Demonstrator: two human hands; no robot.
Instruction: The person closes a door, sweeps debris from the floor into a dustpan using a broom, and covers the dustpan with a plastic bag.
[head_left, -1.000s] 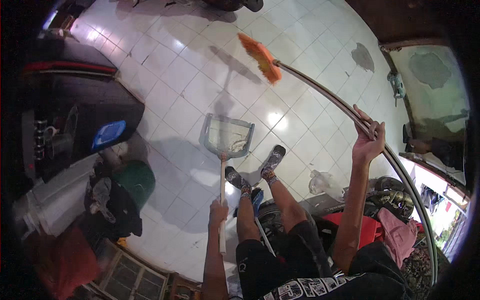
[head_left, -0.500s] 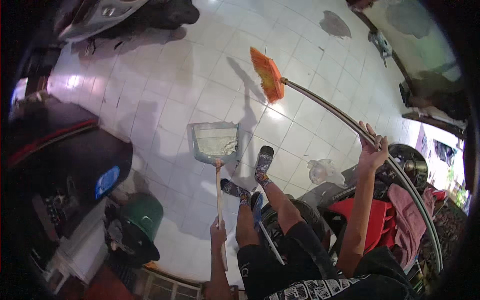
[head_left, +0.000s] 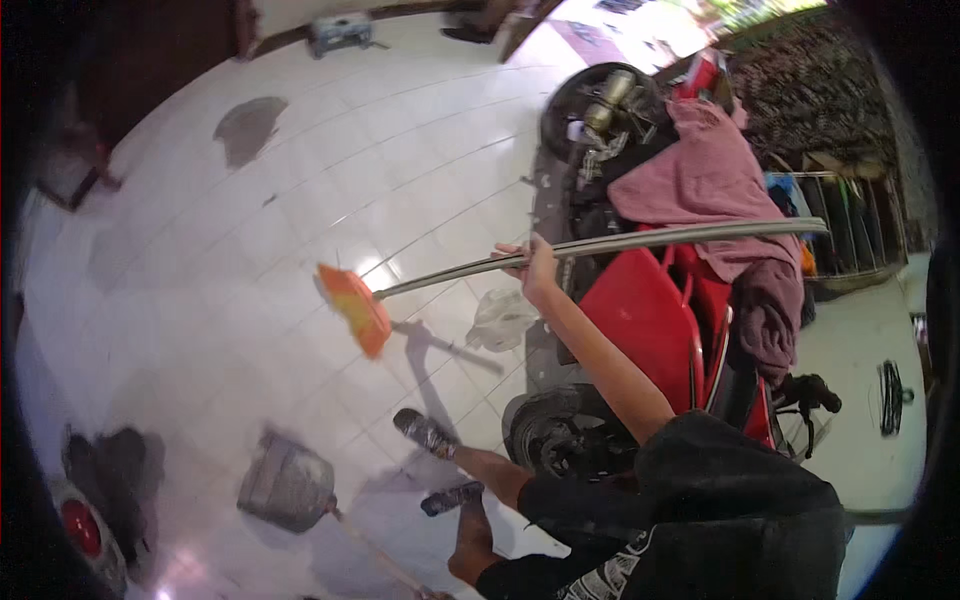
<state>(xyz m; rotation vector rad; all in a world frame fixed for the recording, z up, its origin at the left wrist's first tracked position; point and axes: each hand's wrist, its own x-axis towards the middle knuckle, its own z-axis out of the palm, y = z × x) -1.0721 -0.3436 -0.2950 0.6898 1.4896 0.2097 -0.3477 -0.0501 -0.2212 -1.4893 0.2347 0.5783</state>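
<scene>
My right hand (head_left: 535, 268) is closed around the long metal handle of a broom (head_left: 356, 312), which runs from the middle of the view toward the right over a red motorcycle. Its orange and yellow bristle head looks raised off the tiled floor, with a shadow beside it. At the lower left is a grey dustpan (head_left: 286, 486), blurred, so its contents are unclear. The dustpan's pale stick handle slants down to the bottom edge. There, only a sliver of my left hand (head_left: 434, 594) shows, holding the handle.
A red motorcycle (head_left: 640, 315) draped with a pink towel (head_left: 690, 170) stands close on my right. Near it on the white tiles lies a crumpled clear plastic bag (head_left: 502, 320). A grey patch (head_left: 250, 130) marks the floor farther off. Part of another vehicle (head_left: 85, 530) shows lower left.
My view has swung to the right, bringing the motorcycle fully into sight. The broom and dustpan both sit farther left in view, the dustpan lower. My left hand has dropped nearly out of view.
</scene>
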